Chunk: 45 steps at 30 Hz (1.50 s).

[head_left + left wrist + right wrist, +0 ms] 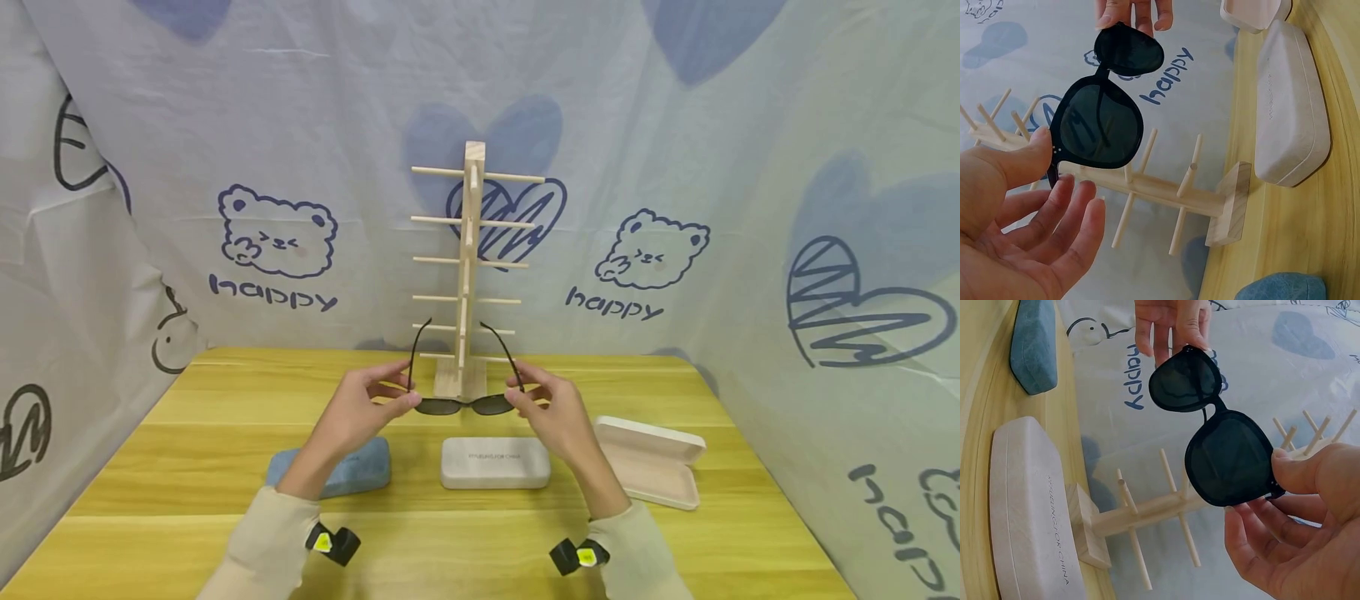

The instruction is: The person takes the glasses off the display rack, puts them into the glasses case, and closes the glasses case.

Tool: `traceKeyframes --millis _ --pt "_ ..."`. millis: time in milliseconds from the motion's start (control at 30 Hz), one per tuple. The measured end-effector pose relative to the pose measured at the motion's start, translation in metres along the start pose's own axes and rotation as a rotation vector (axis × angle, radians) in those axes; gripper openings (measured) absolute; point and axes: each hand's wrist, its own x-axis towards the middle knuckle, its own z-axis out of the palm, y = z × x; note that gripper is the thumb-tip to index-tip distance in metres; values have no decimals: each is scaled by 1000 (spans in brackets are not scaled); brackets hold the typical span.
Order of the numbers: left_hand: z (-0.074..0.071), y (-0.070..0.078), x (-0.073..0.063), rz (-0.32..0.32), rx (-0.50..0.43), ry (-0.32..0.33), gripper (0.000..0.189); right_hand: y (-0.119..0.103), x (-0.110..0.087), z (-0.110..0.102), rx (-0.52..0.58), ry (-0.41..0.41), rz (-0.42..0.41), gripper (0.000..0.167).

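A pair of black sunglasses (491,405) is held up in front of a wooden display rack (467,250) with several pegs on each side. The temples are unfolded and point toward the rack. My left hand (372,406) pinches the left hinge corner between thumb and fingers. At the opposite hinge my right hand (553,406) grips the frame the same way. In the left wrist view the dark lens (1099,125) sits right beside the left thumb. The right wrist view has the other lens (1230,459) against the right thumb.
On the wooden table (420,550), a closed white glasses case (495,463) lies in front of the rack. A blue case (360,467) is partly behind the left forearm. An open pale case (652,462) lies at the right. Printed cloth (360,100) hangs behind.
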Motion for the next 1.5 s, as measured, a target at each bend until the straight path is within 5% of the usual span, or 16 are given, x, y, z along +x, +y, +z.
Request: traceKeyframes --millis 567,1067,1500 --pt "1 1 1 16 55 24 59 1 -4 1 -84 -10 -61 22" --pt "1 -1 1 39 71 28 58 3 -3 3 -113 -11 -82 17" --pt "3 -2 0 7 -22 2 57 3 -3 2 -147 -14 -92 16"
